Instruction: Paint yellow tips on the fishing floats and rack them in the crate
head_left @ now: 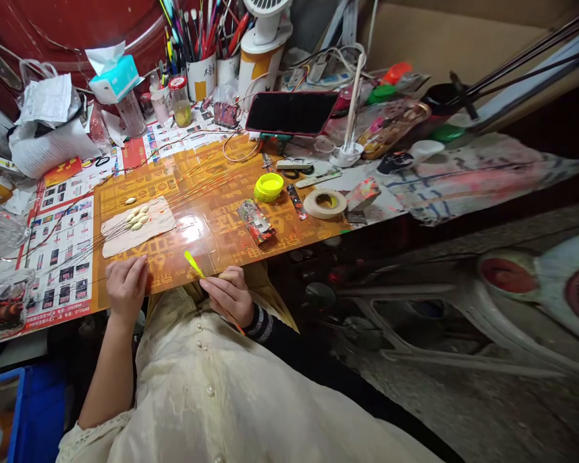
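My right hand (230,296) is closed on a thin paintbrush (193,263) at the table's front edge. The brush's tip is bright yellow, and an orange handle end shows below my fingers. My left hand (127,285) is curled at the same edge, farther left, fingers pressed together; whatever it may hold is hidden. Just beyond it lies a pale cloth (161,222) with several small cream-coloured oval beads (137,218) on thin dark stems. An open tub of bright yellow paint (269,187) stands farther up the table.
A paint-stained block (256,222) and a roll of tape (325,203) lie right of centre. A dark-screened phone (292,114) is propped behind them. At the back stand a pot of brushes (202,78), a lidded jar (181,106) and a tissue pack (116,80).
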`<state>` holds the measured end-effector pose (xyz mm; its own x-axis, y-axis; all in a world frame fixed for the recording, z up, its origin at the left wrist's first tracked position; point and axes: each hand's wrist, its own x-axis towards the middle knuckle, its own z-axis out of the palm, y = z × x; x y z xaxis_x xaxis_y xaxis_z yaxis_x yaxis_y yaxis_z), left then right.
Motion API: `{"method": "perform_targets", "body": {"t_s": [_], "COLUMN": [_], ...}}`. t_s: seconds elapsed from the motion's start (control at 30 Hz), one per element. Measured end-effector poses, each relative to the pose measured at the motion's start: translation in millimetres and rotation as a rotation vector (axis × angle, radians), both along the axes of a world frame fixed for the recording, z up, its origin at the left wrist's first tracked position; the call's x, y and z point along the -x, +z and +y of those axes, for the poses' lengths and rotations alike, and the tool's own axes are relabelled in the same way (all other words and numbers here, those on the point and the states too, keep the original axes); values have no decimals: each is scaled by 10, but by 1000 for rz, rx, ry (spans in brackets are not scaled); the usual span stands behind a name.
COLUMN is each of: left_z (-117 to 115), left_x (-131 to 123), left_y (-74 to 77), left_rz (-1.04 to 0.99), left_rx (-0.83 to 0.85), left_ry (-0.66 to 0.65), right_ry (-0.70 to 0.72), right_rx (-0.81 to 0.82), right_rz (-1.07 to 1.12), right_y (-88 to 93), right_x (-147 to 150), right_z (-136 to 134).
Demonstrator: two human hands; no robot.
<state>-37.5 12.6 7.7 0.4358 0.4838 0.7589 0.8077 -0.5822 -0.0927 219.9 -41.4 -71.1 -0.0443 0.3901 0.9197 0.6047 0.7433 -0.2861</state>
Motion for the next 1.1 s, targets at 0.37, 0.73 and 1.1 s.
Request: {"method": "perform_targets", "body": {"t_s": [0.37, 0.73, 1.1], "left_z": [-1, -23, 2], "left_x": [1, 155, 154], "left_y": [3, 8, 54], "left_rz": [11, -13, -25], "left_rx": [-10, 37, 1], "left_ry": [-12, 23, -11], "right_ry": [27, 75, 79], "right_rx": [-22, -92, -102], "right_rz": [15, 66, 71], "right_y": [2, 56, 69], "right_x": [-60, -102, -94], "right_z": [31, 69, 85]}}
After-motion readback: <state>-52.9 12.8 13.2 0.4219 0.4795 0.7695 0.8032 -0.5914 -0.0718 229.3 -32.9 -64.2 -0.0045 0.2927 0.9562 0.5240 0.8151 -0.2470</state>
